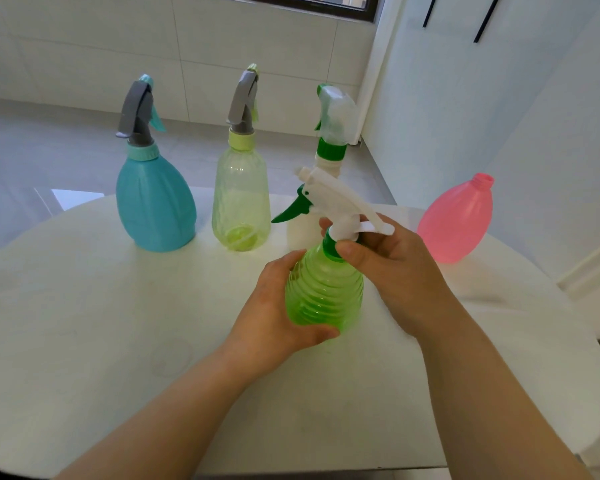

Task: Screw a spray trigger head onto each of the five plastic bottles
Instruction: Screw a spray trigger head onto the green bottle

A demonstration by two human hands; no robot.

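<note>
I hold a ribbed bright green bottle over the middle of the white table. My left hand wraps its body from the left. My right hand pinches the green collar of a white trigger head that sits on the bottle's neck, its green lever pointing left. Behind stand a teal bottle with a grey head, a pale yellow-green bottle with a grey head, and a white bottle with a translucent head, partly hidden by the held trigger. A pink bottle at the right has an open neck.
The table's rounded edge curves off at the right and near side. A tiled floor and white walls lie beyond. A dark window frame is at the top.
</note>
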